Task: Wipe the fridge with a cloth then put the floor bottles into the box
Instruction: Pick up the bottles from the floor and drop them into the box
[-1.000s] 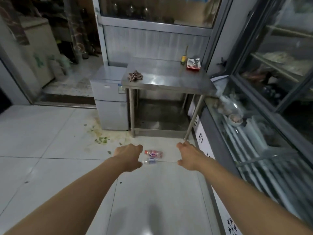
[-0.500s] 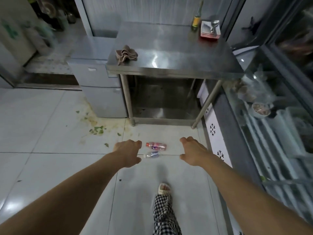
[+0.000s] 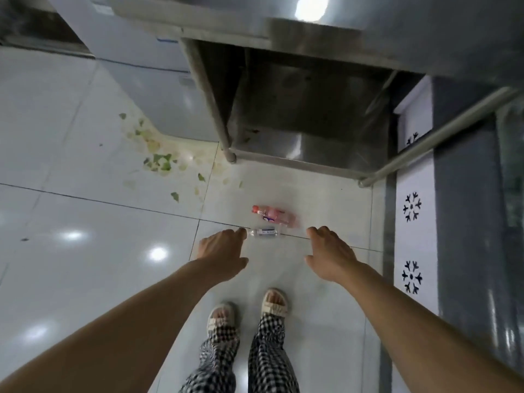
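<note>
Two small bottles lie on their sides on the white tile floor. The pink bottle (image 3: 272,215) with a red cap lies farther from me. The clear bottle (image 3: 265,232) with a blue label lies just in front of it. My left hand (image 3: 224,252) hangs above the floor with relaxed fingers, its fingertips beside the clear bottle's left end. My right hand (image 3: 330,255) is spread to the right of both bottles and holds nothing. The small grey fridge (image 3: 147,66) stands at the upper left. No cloth or box is in view.
A steel table (image 3: 354,38) with legs and a low shelf (image 3: 306,137) stands just beyond the bottles. Green vegetable scraps (image 3: 160,163) litter the floor by the fridge. A freezer cabinet with snowflake marks (image 3: 412,208) runs along the right. My feet in sandals (image 3: 249,310) stand below the hands.
The view has tilted down and moved closer to the floor. Both hands have lowered toward the bottles and their fingers have spread. Both feet now show.
</note>
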`<state>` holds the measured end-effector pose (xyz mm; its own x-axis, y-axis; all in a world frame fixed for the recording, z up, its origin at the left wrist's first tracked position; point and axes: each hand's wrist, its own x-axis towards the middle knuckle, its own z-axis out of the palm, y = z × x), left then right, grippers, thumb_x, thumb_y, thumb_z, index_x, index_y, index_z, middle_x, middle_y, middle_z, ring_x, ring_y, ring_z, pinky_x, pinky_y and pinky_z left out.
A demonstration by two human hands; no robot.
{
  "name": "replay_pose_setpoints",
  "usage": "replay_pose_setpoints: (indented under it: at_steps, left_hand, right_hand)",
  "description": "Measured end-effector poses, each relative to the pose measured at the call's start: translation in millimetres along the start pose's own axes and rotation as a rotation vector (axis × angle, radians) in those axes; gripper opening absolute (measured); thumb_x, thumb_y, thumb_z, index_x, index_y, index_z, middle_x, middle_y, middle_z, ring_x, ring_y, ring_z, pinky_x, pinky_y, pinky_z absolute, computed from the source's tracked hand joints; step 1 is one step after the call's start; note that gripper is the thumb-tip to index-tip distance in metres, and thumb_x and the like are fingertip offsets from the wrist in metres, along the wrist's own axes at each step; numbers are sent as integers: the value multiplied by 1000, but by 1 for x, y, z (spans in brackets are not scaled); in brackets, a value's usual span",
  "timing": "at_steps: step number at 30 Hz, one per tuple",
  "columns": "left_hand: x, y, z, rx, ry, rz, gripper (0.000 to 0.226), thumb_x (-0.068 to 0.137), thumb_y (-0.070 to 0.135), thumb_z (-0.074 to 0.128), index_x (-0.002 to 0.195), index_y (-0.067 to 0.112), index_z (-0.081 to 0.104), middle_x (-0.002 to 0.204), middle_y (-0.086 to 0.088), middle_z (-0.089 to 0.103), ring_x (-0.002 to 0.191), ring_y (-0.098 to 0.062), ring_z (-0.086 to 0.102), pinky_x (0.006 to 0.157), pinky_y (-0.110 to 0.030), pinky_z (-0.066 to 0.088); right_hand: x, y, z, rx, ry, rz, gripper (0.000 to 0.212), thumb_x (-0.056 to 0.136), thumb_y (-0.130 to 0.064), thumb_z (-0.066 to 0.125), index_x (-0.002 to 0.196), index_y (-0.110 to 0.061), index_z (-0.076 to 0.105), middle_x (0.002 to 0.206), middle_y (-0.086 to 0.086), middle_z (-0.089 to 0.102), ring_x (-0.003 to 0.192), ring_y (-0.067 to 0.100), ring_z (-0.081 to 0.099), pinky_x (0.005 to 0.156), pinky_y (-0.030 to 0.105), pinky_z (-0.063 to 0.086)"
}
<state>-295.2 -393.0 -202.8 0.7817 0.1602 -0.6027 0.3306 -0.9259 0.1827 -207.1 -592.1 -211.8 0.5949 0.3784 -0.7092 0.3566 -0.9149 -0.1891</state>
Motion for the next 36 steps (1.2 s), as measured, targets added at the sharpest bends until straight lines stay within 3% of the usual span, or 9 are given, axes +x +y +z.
replay_pose_setpoints:
  at_steps: [11, 20, 26, 31, 36]
  left_hand:
    - [204, -38, 163, 31, -28, -3, 56, 86, 38, 60, 134, 20, 38, 125, -3, 56, 113, -24, 54, 86, -35, 42]
    - [353, -76, 308, 97, 31, 69, 67, 79, 42, 68, 134, 18, 38, 128, -4, 52, 116, -23, 49, 93, -38, 39]
    - [394, -88, 367, 128, 99, 124, 83, 72, 46, 74, 138, 20, 33, 135, -5, 47, 119, -23, 47, 96, -39, 38]
    - [403, -90, 389, 113, 76, 126, 75, 71, 45, 76, 132, 21, 40, 128, -2, 54, 113, -21, 52, 95, -38, 39]
    - [396, -94, 385, 118, 57, 86, 68, 72, 40, 75, 129, 19, 44, 116, -3, 58, 104, -22, 55, 89, -37, 42]
  right_hand:
    - [199, 49, 138, 57, -9, 50, 52, 93, -28, 54, 137, -12, 32, 131, 11, 42, 122, 28, 44, 92, 35, 43]
    - [376, 86, 240, 54, 207, 9, 61, 87, -22, 60, 140, -12, 31, 135, 13, 40, 123, 30, 41, 92, 37, 43]
    - [445, 99, 275, 34, 268, -57, 61, 85, -26, 64, 135, -8, 36, 133, 16, 43, 120, 33, 41, 93, 41, 41]
    - [468, 104, 291, -11, 288, -132, 69, 81, -30, 70, 136, -7, 35, 132, 15, 47, 117, 32, 45, 96, 41, 40]
    - [466, 102, 290, -9, 274, -85, 68, 78, -31, 75, 130, -6, 37, 123, 17, 51, 109, 32, 49, 86, 39, 43]
